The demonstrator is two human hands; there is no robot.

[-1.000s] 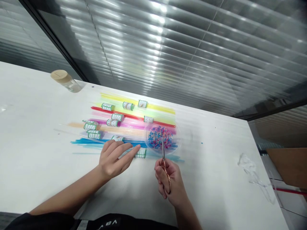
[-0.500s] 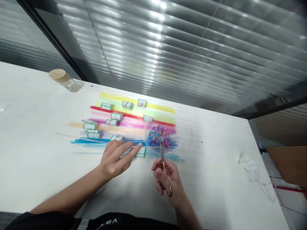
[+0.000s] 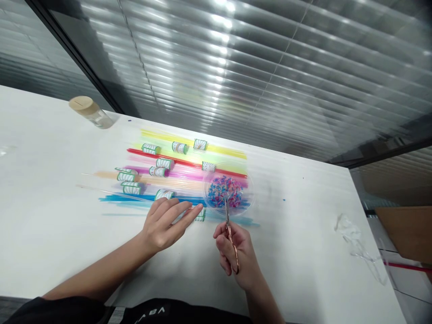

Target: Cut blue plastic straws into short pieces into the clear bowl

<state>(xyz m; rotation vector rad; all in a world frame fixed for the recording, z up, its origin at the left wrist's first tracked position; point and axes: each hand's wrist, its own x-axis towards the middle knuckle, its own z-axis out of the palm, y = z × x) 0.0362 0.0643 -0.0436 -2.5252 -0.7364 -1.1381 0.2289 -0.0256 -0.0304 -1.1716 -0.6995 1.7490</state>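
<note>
Head view: R hand [image 3: 240, 252] clamped on scissors [image 3: 228, 230], blades over clear dish [image 3: 253, 197], prob. to catch bits [image 3: 220, 190]; L hand [image 3: 165, 226] above blue straws [image 3: 116, 199], fingers' grip unclear.

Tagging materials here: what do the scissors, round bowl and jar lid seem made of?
Scissors: probably polished metal, given the silvery blades and shiny coppery handles.
Round bowl: likely smooth clear plastic, since coloured strands show through; possibly glass.
Jar lid: tan and dull, perhaps wood or matte plastic.

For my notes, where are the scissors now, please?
In the head view, below and slightly right of centre, the scissors are in the right hand, reaching over the clear bowl.
</note>
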